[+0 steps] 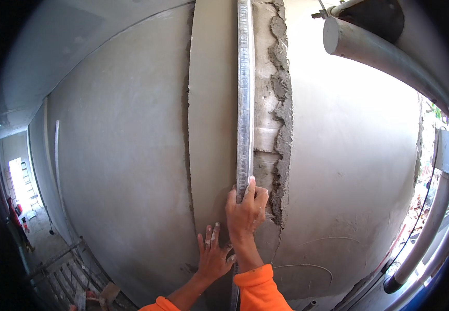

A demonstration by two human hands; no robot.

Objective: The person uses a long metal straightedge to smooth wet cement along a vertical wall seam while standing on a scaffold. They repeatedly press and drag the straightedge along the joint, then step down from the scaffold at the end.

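A long metal straightedge (244,93) runs upright along the right edge of a smooth plastered strip (213,109). My right hand (247,213) is closed around it low down, with the index finger pointing up along its face. Lower and to the left, my left hand (214,260) has its fingers spread against the plaster beside the straightedge; its thumb is close to the metal. Grey smears mark the fingers of both hands. To the right of the metal lies a recessed bare band (266,124), bordered by ragged rough mortar (283,119).
Smooth grey wall (121,145) spreads to the left and a pale wall (349,155) to the right. Thick pipes (390,59) cross the upper right, and another pipe (425,233) stands lower right. Metal bars (69,274) sit at the lower left, near a distant bright doorway (21,181).
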